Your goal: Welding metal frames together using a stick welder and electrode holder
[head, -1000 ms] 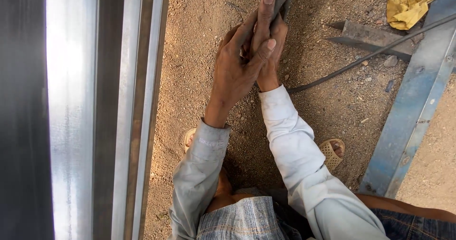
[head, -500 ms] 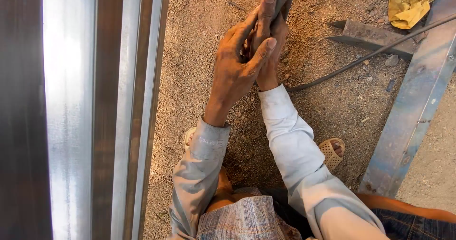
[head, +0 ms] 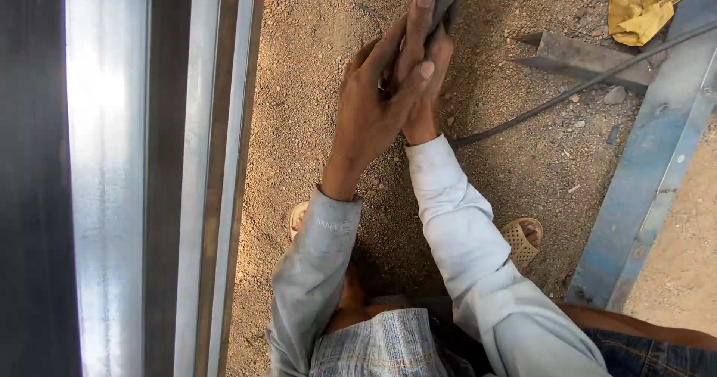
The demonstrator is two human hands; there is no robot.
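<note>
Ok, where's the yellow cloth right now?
In the head view the crumpled yellow cloth lies on the sandy ground at the top right, just above the grey metal angle piece and beside the blue steel beam.

**Sandy yard, steel stock either side**

Ground (head: 314, 123): coarse brown sand and gravel, sunlit. Left: long bright metal sections (head: 104, 198) running top to bottom, glare on one face. Right: blue-painted steel beam (head: 650, 190), slanted. Yellow crumpled rag (head: 642, 11) top right; dark angle-iron offcut (head: 582, 56) nearby.
</note>
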